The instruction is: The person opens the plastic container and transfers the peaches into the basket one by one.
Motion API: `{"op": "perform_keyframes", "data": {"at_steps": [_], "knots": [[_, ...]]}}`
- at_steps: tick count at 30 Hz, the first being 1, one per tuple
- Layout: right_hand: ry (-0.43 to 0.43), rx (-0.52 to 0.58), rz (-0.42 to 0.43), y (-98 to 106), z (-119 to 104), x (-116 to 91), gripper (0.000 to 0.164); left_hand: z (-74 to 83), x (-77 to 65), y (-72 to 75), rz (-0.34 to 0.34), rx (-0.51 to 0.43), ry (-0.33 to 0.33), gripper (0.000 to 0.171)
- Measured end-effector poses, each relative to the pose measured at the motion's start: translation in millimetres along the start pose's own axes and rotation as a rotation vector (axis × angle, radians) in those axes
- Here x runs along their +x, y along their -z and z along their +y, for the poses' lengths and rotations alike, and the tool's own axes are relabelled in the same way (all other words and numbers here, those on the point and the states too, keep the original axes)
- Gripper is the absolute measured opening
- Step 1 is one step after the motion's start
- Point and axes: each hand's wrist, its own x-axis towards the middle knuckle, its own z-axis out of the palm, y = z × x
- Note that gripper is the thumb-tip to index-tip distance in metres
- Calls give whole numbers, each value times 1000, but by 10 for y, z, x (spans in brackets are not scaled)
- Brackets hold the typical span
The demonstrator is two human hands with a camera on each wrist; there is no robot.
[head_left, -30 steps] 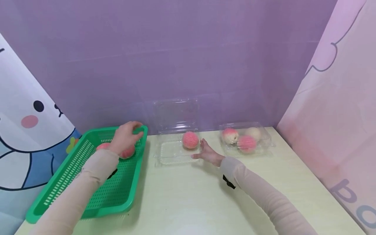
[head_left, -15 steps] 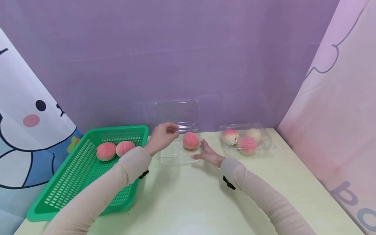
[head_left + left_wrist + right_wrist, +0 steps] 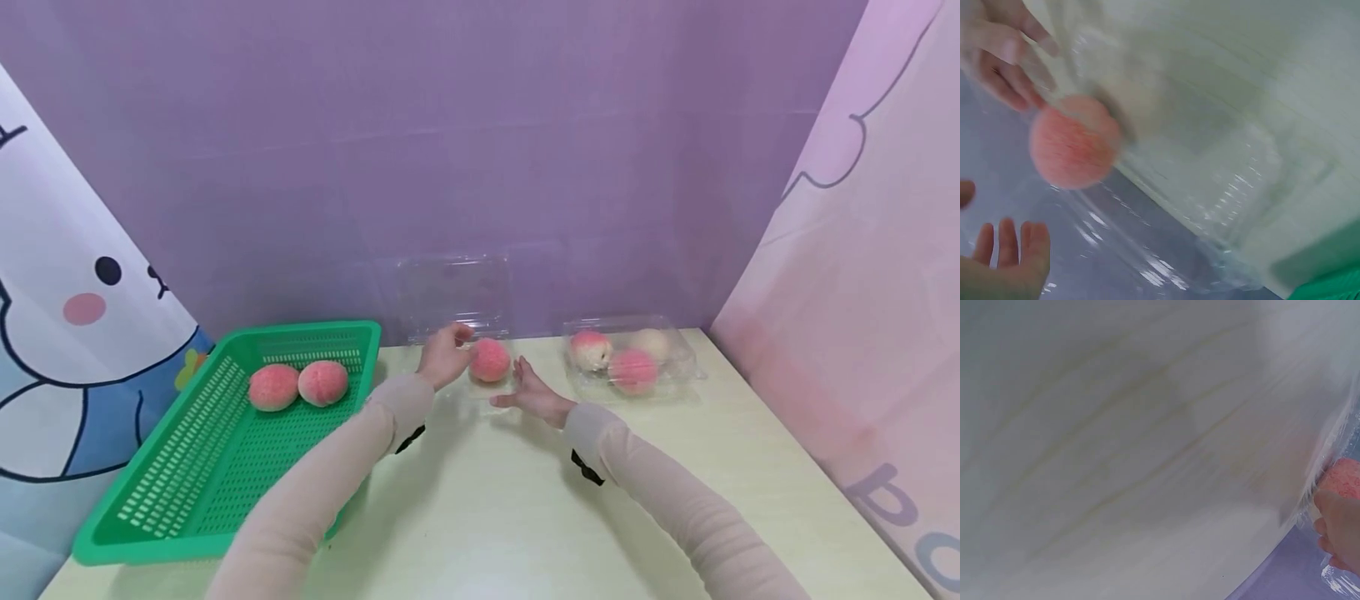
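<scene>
A fuzzy pink peach (image 3: 491,360) sits at the right end of an unlidded clear plastic clamshell box (image 3: 1229,187), whose lid (image 3: 453,287) stands up behind. Over the left part of that box is my left hand (image 3: 446,354), fingers bent loosely and nothing held; the left wrist view shows them (image 3: 1007,269) apart from the peach. My right hand (image 3: 534,396) is at the box's right side, thumb and fingers spread, fingertips right at the wall beside the peach.
Left on the table, a green plastic basket (image 3: 341,467) holds two pink peaches (image 3: 322,383). At the right stands another clear box (image 3: 678,367), lid down, with pink and pale peaches (image 3: 632,371) inside. Purple cloth (image 3: 480,150) hangs along the table's back edge.
My left hand has gone from above the basket rightward to the clamshell box, beside the peach. My right hand has stayed at the box's side.
</scene>
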Motion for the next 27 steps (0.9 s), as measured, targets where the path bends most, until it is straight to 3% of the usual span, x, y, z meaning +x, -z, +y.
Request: {"op": "perform_keyframes", "data": {"at_steps": [8,14,20,27], "knots": [[16,12,1,-13,25,-22,105,-248,240,-159,-76,24,4,58],[30,7,-10,-43,16,-2,104,-357,346,-224,-67,56,14,68],[29,14,-4,-40,33,11,106,-430,449,-374,-111,13,12,71],[27,12,4,-25,40,17,109,-433,533,-502,-121,68,2,75]]}}
